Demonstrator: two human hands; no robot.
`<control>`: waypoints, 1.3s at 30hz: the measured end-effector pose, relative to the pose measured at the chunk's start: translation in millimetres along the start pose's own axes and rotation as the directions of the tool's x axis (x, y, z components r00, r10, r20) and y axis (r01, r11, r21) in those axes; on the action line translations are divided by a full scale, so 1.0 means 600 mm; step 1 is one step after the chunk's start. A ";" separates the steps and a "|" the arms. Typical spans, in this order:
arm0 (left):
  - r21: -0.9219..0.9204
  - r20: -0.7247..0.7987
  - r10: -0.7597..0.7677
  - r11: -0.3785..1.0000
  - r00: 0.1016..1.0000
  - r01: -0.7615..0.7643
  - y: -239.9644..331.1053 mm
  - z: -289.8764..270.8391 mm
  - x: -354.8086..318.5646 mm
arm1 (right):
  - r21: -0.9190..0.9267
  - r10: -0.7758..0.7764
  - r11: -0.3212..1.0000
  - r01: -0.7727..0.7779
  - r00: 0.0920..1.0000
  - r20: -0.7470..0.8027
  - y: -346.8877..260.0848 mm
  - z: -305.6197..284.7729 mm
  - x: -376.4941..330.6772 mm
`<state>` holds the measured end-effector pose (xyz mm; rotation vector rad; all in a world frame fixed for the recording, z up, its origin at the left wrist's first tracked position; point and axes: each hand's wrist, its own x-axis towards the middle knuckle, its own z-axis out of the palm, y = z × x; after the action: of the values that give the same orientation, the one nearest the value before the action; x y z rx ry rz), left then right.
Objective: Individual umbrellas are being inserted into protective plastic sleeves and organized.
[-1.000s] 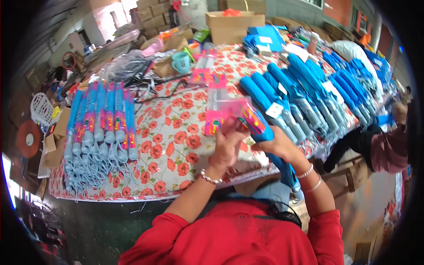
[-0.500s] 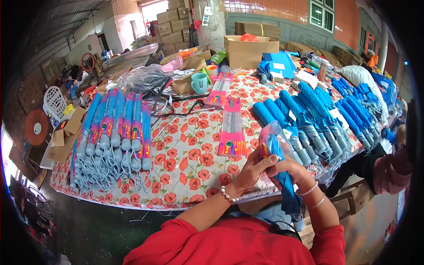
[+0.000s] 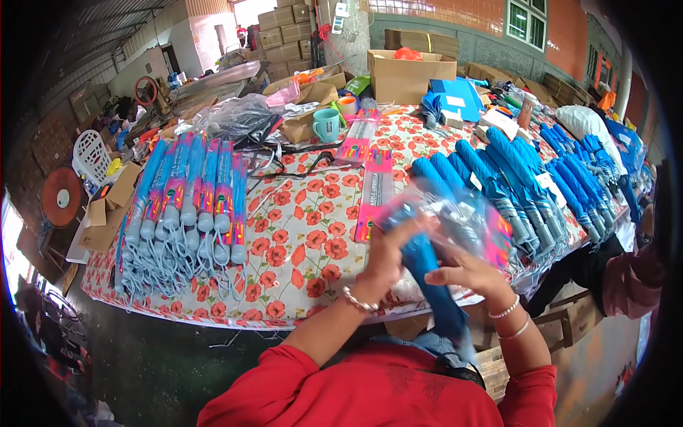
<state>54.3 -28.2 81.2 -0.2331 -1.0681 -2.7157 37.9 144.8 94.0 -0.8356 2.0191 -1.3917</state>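
The left hand [image 3: 388, 252] grips a blue folded umbrella [image 3: 430, 281] near its upper end, fingers curled around it. The right hand [image 3: 466, 274] is closed on the same umbrella and on a clear plastic sleeve [image 3: 462, 224] with pink printed edges that wraps its top; the sleeve is blurred, so how far it covers the umbrella cannot be told. The umbrella slants from the hands down toward the person's red-sleeved chest, at the near edge of the bench [image 3: 313, 235], which carries a cloth printed with red flowers.

All else is placed from the umbrella. Left of it, well apart, a row of sleeved umbrellas [image 3: 188, 199] lies side by side on the cloth, their pale cords trailing toward the bench edge. Just beyond it, flat pink sleeves [image 3: 377, 185] lie on the cloth, and another stack [image 3: 359, 139] lies farther back. Right of it and beyond, a spread of bare blue umbrellas [image 3: 519, 178] covers the bench, some with white tags. Far behind, a teal mug [image 3: 326, 124] stands near an open cardboard box [image 3: 409, 75]. Left of the mug sits a bundle of clear plastic [image 3: 242, 117]. At the far right, another person's dark red sleeve [image 3: 629, 281] shows beside the bench.
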 end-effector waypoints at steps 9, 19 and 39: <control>-0.185 -0.214 0.305 0.920 0.928 -0.346 0.130 -0.055 0.041 | -0.435 -0.017 0.894 -0.108 0.962 -0.274 -0.056 0.009 -0.060; 0.101 -0.016 0.005 0.995 1.000 -0.004 0.072 -0.047 -0.020 | 0.038 0.281 0.959 -0.279 0.959 -0.042 -0.045 0.030 -0.074; -0.382 0.351 0.272 0.915 0.896 -0.128 0.168 -0.052 0.045 | 0.174 0.323 0.931 -0.320 0.946 0.012 0.004 0.000 -0.054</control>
<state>52.0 -125.4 130.5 -0.9396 -0.5787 -2.7022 58.8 169.5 94.2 -0.3955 1.9092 -1.3612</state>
